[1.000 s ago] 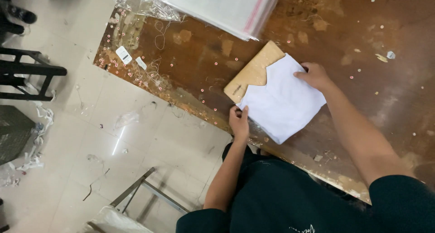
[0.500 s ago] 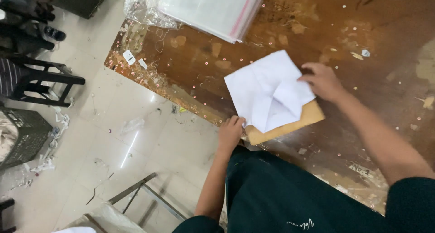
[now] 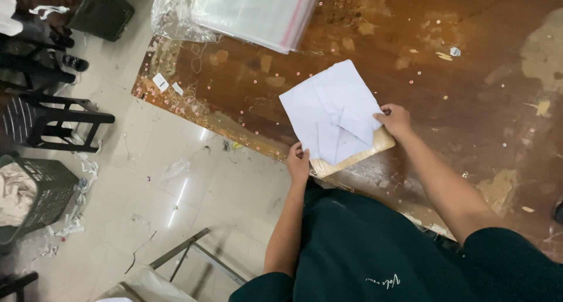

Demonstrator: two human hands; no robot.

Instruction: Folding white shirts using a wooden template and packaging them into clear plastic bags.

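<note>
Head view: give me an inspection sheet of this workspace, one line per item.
Surface: brown worn table, stained, with small specks and paper scraps scattered over it.
Job's things: folded white cloth lying on a tan cardboard board at the table's near edge.
Clutter: stack of clear plastic bags at the far edge; two small white tags near the table corner.
Hands: left hand grips the near edge of cloth and board; right hand presses on the cloth's right side.
Cables: nothing seen.
Surroundings: tiled floor with litter, black stool, dark basket holding pale material.
</note>
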